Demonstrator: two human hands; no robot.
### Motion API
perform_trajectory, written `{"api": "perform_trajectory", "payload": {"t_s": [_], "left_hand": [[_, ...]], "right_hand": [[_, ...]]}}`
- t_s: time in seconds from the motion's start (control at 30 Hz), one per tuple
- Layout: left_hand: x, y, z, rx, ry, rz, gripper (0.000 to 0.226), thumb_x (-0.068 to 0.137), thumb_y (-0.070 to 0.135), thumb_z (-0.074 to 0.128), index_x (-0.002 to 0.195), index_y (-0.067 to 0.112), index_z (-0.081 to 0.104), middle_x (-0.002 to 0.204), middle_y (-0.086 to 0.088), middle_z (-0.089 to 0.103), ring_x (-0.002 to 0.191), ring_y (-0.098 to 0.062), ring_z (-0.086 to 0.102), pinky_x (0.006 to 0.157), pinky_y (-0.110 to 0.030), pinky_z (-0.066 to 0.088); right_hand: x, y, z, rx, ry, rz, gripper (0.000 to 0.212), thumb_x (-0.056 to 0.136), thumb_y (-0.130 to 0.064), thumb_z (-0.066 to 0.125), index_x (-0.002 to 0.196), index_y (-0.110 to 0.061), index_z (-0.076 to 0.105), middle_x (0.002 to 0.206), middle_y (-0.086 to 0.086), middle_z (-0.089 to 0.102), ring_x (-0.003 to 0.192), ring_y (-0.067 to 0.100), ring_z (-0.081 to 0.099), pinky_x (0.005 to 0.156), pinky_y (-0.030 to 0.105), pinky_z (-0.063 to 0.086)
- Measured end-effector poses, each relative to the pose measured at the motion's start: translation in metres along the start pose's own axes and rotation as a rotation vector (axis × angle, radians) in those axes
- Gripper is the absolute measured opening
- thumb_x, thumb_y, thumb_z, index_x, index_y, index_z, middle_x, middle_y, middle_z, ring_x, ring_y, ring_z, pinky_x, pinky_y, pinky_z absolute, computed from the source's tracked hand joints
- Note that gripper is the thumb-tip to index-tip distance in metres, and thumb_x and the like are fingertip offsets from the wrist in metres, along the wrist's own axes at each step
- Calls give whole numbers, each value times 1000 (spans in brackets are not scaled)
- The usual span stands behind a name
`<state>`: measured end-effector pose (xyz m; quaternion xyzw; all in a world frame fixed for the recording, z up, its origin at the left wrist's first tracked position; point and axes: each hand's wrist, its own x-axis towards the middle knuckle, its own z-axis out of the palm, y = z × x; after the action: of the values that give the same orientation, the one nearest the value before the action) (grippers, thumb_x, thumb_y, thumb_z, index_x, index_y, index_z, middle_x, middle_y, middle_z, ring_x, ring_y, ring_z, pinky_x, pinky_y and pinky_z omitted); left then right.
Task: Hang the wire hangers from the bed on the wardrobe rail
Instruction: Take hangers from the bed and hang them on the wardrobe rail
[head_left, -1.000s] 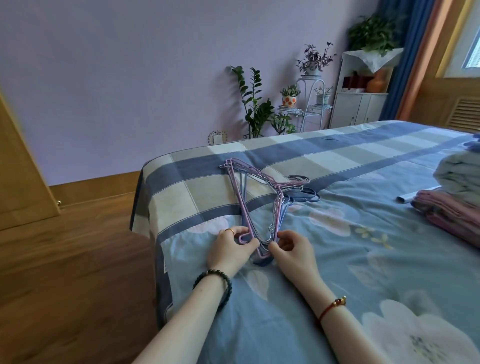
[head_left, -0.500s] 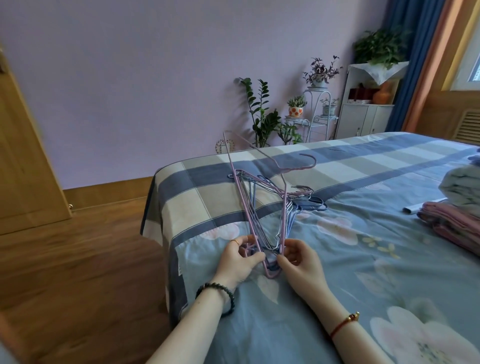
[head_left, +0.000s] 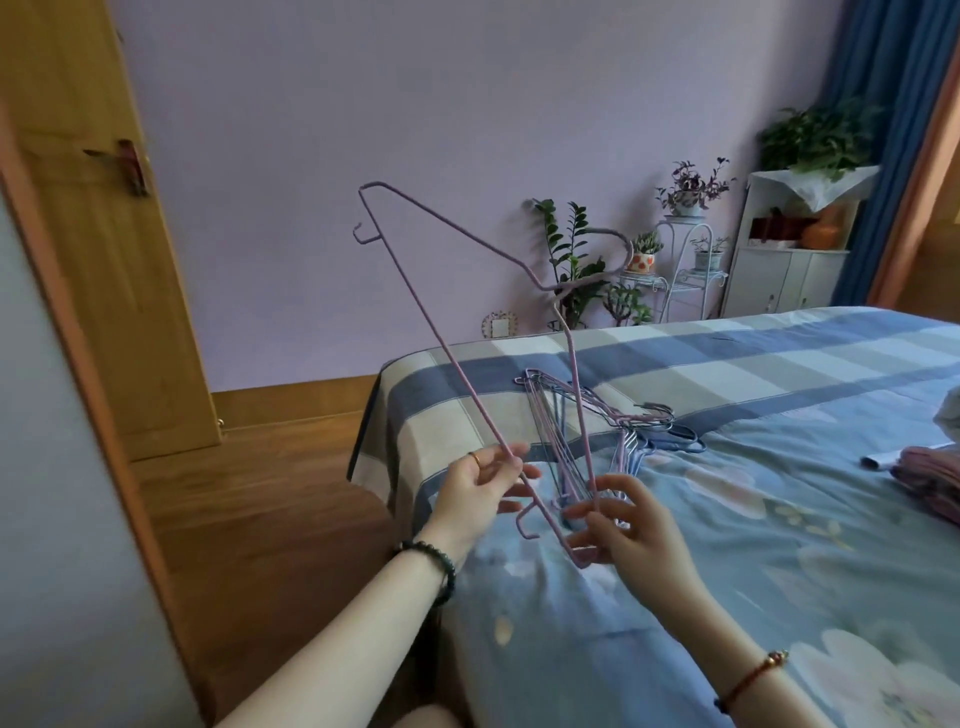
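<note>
Above the bed (head_left: 727, 364) edge, a pink hanger (head_left: 436, 323) stood tilted: the left hand (head_left: 483, 493) pinched its long bar, the right hand (head_left: 634, 535) held its lower corner. The pile of hangers (head_left: 644, 418) lay just behind.

The left hand (head_left: 475, 499) wears a thin gold-coloured ring (head_left: 474, 458) on one finger; a bracelet of dark round beads (head_left: 439, 564) circles its wrist; the right hand (head_left: 628, 530) has a thin red cord bracelet (head_left: 753, 675) with a small golden bead at the wrist; both forearms are bare.
</note>
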<state>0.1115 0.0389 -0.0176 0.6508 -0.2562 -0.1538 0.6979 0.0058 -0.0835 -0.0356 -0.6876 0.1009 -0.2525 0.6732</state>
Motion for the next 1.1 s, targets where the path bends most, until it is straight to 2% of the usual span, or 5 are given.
{"api": "perform_trajectory", "payload": {"t_s": [0.17, 0.4, 0.63, 0.77, 1.1], "left_hand": [[-26, 45, -39, -46, 59, 97, 20, 91, 12, 52, 108, 15, 62, 85, 0, 70, 67, -5, 68, 64, -20, 57], [-76, 113, -99, -27, 197, 287, 17, 89, 10, 54, 96, 22, 64, 81, 5, 73, 70, -12, 70, 62, -26, 59], [-139, 169, -173, -29, 422, 406, 17, 88, 8, 55, 99, 17, 64, 71, 6, 73, 61, -11, 69, 50, -23, 57], [-179, 197, -215, -46, 555, 469, 17, 89, 6, 54, 100, 16, 63, 67, 6, 73, 57, -10, 68, 46, -20, 53], [-299, 248, -316, -27, 921, 524, 17, 88, 8, 55, 99, 18, 64, 76, 1, 73, 68, -13, 71, 57, -22, 57]], "right_hand": [[-10, -34, 38, 35, -99, -96, 25, 89, 12, 42, 94, -11, 48, 78, 16, 65, 52, 19, 64, 50, 27, 55], [-26, -82, 104, 110, -231, -252, 24, 89, 8, 44, 94, -14, 52, 77, 13, 68, 58, 20, 68, 55, 27, 57], [-49, -129, 192, 173, -391, -400, 23, 89, 2, 49, 103, -15, 54, 77, 10, 69, 63, 19, 68, 58, 23, 56], [-65, -156, 246, 258, -501, -417, 22, 89, 2, 49, 101, -15, 57, 70, 6, 70, 60, 20, 67, 57, 28, 56], [-129, -214, 388, 329, -798, -470, 24, 90, 1, 48, 103, -16, 58, 73, 5, 67, 57, 17, 66, 58, 31, 56]]}}
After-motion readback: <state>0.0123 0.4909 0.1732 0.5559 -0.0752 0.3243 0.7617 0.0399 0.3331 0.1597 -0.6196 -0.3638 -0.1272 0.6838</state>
